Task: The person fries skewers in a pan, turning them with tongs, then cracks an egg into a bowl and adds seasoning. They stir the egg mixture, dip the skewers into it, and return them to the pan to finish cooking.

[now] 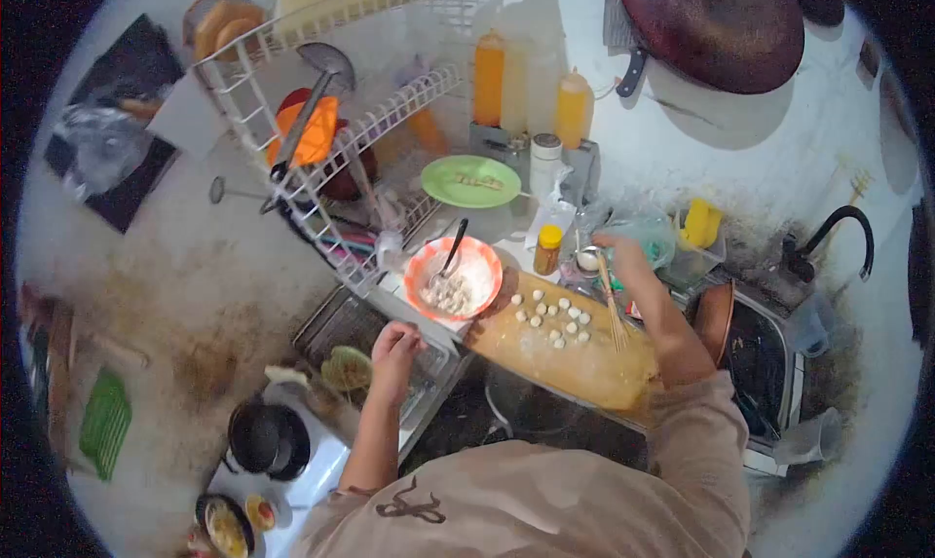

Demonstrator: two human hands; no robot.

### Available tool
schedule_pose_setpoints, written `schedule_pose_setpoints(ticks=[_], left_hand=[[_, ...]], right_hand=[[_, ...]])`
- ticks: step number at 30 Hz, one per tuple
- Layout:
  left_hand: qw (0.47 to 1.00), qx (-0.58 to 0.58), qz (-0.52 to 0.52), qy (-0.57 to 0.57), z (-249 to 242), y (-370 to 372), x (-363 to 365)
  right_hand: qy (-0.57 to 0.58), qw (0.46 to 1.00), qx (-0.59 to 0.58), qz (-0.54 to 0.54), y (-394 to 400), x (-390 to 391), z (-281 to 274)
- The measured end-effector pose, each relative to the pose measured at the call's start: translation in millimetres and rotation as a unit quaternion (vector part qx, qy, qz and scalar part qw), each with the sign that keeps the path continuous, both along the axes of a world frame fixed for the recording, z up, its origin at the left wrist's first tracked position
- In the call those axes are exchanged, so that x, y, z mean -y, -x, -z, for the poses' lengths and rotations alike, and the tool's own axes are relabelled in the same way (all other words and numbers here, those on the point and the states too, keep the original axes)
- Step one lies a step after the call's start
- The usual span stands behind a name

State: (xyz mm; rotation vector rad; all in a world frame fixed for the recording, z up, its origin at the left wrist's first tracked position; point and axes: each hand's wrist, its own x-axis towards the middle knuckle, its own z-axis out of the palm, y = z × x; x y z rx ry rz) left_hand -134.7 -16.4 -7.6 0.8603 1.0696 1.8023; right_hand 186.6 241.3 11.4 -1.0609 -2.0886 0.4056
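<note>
Holding left hand (pixel 394 348) with fingers curled closed near the orange-rimmed bowl (pixel 414 285), extending right hand (pixel 623 249) near the yellow-capped jar (pixel 547 254), impossible to tell whether gripping, with white balls (pixel 564 304) spread on the wooden board (pixel 589 381).

1. One head-worn camera looks forward and steeply down over the wearer's light-brown cloth shirt (pixel 545 504).
2. Its wide, round-edged view keeps the tan rectangular wooden board (pixel 577 370) near, just right of centre.

This is a kitchen: a sink (pixel 794 392) with its tap (pixel 801 259), a black pot (pixel 268 441) and a floury board (pixel 604 387) show it.
</note>
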Motion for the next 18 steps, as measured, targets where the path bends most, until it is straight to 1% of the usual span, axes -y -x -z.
schedule_pose_setpoints(ticks=[1,2,3,4,6,8,9,11,13,14,16,18], left_hand=[[1.0,-0.016,0.002,0.021,-4,5,-3],[0.999,-0.035,0.003,0.038,-7,12,-6],[0.997,-0.055,0.004,0.054,-7,20,-13],[0.998,-0.053,0.027,0.024,-2,29,-20],[0.996,-0.042,0.069,-0.027,12,39,-31],[0.994,-0.026,0.102,-0.036,13,40,-41],[0.992,-0.017,0.117,-0.038,15,39,-44],[0.985,-0.028,0.159,-0.057,22,40,-52],[0.978,-0.04,0.193,-0.06,17,38,-58],[0.979,-0.038,0.192,-0.059,16,37,-60],[0.98,-0.035,0.187,-0.058,16,32,-62],[0.981,-0.03,0.181,-0.067,19,28,-64]], right_hand=[[0.021,0.988,0.124,0.085,1,-18,-6],[0.042,0.955,0.242,0.168,2,-36,-14],[0.064,0.9,0.353,0.247,3,-51,-20],[0.048,0.894,0.362,0.261,0,-65,-17],[0.022,0.878,0.387,0.28,-18,-90,9],[-0.031,0.807,0.535,0.248,-55,-124,57],[-0.054,0.762,0.605,0.224,-58,-122,57],[-0.075,0.875,0.455,0.149,-61,-121,58],[-0.097,0.953,0.278,0.068,-36,-108,31],[-0.109,0.977,0.182,0.026,-23,-102,15],[-0.132,0.99,0.044,0.003,-11,-101,-1],[-0.153,0.986,-0.038,0.044,-9,-98,-7]])
